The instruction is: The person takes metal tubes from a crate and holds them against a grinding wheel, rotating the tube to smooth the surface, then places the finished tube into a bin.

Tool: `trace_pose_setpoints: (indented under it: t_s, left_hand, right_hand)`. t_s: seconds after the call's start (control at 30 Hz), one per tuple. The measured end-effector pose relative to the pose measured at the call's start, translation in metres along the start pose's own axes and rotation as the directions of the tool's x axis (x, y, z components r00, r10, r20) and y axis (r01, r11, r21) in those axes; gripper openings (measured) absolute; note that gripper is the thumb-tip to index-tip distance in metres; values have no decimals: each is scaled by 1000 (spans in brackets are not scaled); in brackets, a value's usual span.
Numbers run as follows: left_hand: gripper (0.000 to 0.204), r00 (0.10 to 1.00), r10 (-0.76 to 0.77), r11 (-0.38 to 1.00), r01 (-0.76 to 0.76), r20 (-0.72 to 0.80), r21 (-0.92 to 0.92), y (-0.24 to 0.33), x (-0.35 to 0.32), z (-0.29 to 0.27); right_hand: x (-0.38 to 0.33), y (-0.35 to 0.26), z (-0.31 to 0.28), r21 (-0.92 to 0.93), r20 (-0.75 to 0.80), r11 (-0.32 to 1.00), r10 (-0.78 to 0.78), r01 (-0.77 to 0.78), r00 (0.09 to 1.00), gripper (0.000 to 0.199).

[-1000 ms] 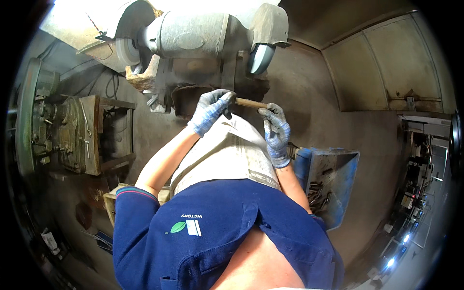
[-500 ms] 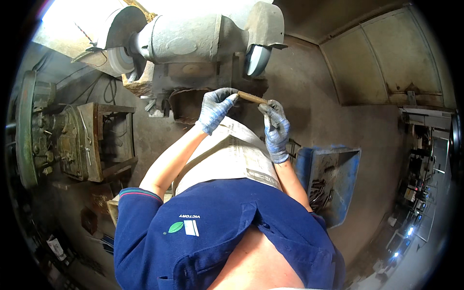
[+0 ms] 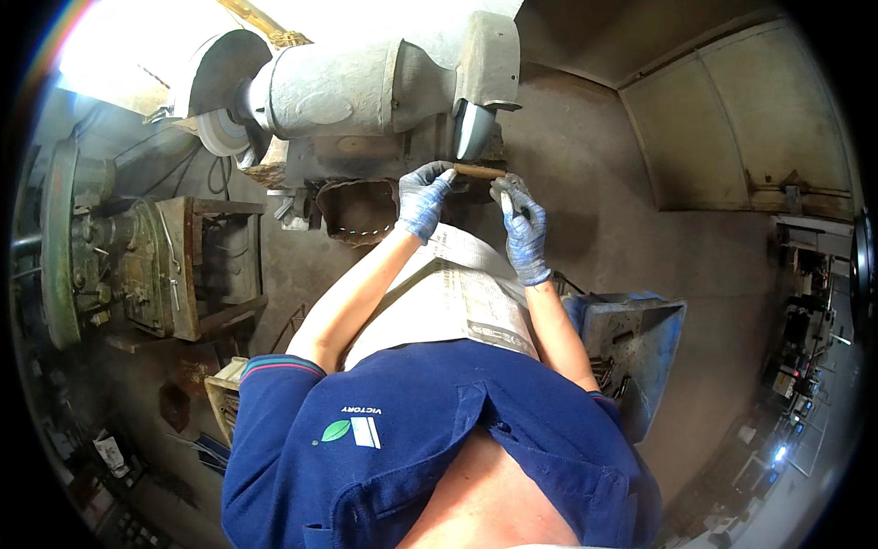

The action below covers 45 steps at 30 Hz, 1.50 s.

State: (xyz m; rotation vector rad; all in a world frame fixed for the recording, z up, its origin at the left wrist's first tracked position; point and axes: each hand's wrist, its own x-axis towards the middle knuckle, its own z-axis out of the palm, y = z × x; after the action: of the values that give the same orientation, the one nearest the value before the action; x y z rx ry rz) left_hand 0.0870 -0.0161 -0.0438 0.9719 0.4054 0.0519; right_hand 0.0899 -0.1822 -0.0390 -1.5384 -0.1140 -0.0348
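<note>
Both my hands wear blue-grey knit gloves and hold a short brownish metal rod (image 3: pixel 478 170) level between them. My left hand (image 3: pixel 422 197) grips its left end, my right hand (image 3: pixel 521 215) its right end. The rod lies just under the right grinding wheel (image 3: pixel 470 128) of a grey bench grinder (image 3: pixel 361 82); whether it touches the wheel I cannot tell. A sheet of newspaper (image 3: pixel 462 302) covers my lap below the hands.
The grinder's left wheel (image 3: pixel 219 131) sits at the upper left. A rusty machine block (image 3: pixel 160 265) stands to my left. A blue metal bin (image 3: pixel 631 352) with several metal parts is at my right. A concrete floor and wall panels lie beyond.
Both hands have carried the rod up toward the right grinding wheel, closer than a second ago.
</note>
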Motion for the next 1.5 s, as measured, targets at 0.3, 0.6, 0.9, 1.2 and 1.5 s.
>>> trace_pose_setpoints:
  t_s: [0.3,0.6,0.9,1.2,1.5]
  left_hand:
    - [9,999,-5,1000,4,-35,-16,-12,13,2]
    - [8,993,-35,999,34,-108,-5,4,18,-30]
    - [9,993,-31,984,50,-113,169,-1,22,-19]
    - [8,994,-48,991,60,-100,117,-12,31,-10]
    - [7,995,-13,987,29,-103,155,5,33,-49]
  right_hand:
    - [10,10,1,26,-22,998,55,-54,998,15]
    - [15,22,33,109,55,991,69,-75,996,12]
    - [15,30,13,148,109,967,192,-207,975,22]
    - [21,35,-1,226,107,940,236,-255,966,23]
    - [20,33,38,272,194,917,243,-291,950,24]
